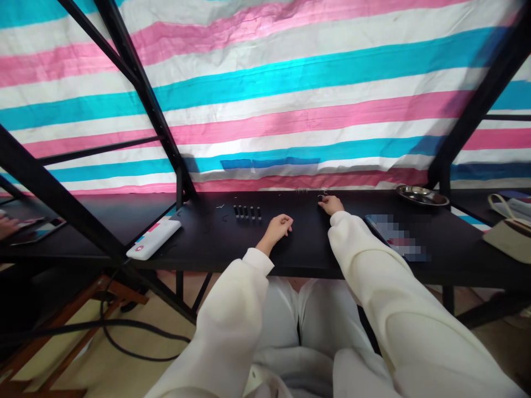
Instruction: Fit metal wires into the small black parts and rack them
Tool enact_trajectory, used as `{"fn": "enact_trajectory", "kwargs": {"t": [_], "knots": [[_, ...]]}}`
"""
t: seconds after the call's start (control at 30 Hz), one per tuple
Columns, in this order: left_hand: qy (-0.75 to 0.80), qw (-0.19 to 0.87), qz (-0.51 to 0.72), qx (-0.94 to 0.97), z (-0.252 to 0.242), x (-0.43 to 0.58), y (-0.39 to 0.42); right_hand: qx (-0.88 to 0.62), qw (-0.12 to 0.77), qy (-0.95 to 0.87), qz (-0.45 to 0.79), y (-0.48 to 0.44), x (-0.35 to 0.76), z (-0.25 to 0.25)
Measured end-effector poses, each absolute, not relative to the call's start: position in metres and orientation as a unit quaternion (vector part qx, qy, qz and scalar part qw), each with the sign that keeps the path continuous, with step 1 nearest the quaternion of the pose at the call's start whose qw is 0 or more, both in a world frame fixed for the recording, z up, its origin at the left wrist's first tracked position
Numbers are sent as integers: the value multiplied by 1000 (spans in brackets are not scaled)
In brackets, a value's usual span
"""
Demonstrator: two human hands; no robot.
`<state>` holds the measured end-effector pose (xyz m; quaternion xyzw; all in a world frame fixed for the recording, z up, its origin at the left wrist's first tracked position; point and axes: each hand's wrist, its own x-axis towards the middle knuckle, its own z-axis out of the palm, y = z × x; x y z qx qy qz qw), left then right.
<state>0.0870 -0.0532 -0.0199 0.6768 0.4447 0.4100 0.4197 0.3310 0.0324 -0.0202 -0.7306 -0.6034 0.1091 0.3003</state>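
Observation:
My left hand (pixel 281 225) hovers over or rests on the black table with its fingers curled together. Whatever it may hold is hidden. Farther back, my right hand (pixel 333 205) reaches down with its fingertips pinched at the tabletop, beside a thin, pale, curved piece (pixel 325 192). I cannot make out what is in the pinch. To the left of my left hand stands a short row of several small dark cylinders (pixel 246 212) with pale ends. Small thin white bits (pixel 220 206) lie left of that row.
The black table (pixel 307 260) carries a white power bank-like case (pixel 153 239) at left, a partly blurred phone-like slab (pixel 384 229) and a shiny metal dish (pixel 422 195) at right. Black metal frame bars (pixel 161 130) slant on both sides. A beige bag (pixel 512 237) sits far right. Another person's hand (pixel 7 226) shows far left.

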Motion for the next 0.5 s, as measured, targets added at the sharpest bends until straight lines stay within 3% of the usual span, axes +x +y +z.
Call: {"fn": "enact_trajectory", "kwargs": {"t": [0.37, 0.5], "knots": [[440, 419, 405, 683, -23, 87, -51, -751, 274, -589, 121, 38, 336, -24], [452, 367, 422, 695, -23, 85, -54, -772, 229, -581, 116, 32, 333, -16]]}}
